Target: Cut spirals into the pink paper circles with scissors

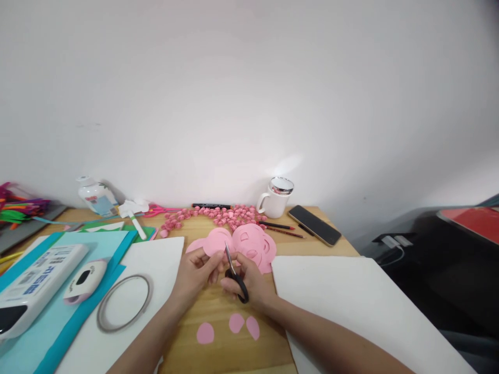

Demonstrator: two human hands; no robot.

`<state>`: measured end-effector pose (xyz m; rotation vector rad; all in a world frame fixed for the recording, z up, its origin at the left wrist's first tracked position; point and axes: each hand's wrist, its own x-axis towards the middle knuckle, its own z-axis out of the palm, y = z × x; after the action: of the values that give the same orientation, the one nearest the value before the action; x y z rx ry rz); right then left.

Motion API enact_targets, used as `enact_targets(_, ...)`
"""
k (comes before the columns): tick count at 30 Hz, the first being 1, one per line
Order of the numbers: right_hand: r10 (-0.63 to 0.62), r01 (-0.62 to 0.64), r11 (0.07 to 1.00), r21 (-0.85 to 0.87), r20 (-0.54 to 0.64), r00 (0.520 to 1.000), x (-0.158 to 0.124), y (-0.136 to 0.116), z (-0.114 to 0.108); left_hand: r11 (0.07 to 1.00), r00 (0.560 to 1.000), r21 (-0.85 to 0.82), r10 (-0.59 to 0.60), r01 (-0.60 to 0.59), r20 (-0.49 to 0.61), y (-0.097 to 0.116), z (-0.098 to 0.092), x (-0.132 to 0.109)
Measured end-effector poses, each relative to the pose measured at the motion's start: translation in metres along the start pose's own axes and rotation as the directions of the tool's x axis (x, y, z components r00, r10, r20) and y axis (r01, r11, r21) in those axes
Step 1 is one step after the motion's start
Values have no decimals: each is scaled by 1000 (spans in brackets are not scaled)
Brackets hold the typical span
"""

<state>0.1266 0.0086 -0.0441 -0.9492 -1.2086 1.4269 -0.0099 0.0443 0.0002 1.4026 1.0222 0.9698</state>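
My left hand (198,274) pinches the lower edge of a round pink paper piece (215,242) above the wooden table. Closed around the black handles of a pair of scissors (242,291) is my right hand (249,280), and the blades point up against the paper. Behind the right hand lies a heap of pink paper shapes (267,249), some with cut-out openings. Three small pink petal-like pieces lie on the table near me, among them a rounded one (205,333). Whether the blades are apart is too small to tell.
Many rolled pink paper bits (218,214) lie along the back. A white mug (277,197), pencils (276,225) and a phone (315,225) are at back right. White boards flank my arms; the left one bears a tape roll (123,303). A bottle (96,196) stands back left.
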Motion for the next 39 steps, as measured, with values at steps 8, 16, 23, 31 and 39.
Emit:
enact_targets(8,-88,87,996,38,18,996,0,-10,4,999,994,40,-39,35,99,-1,-3,1)
enact_targets(16,-72,69,994,85,29,997,0,-9,2,999,997,20,-49,48,61,0,-1,1)
enact_targets(23,-50,50,999,16,-17,999,-1,-4,-2,999,999,38,-19,17,40,4,-2,0)
enact_targets(31,-10,10,1000,-3,-34,999,-1,-1,-2,999,1000,52,-9,8,20,-1,-6,2)
enact_targets(39,40,-40,999,-16,-40,998,1,3,-2,998,996,34,57,-55,-72,0,-6,4)
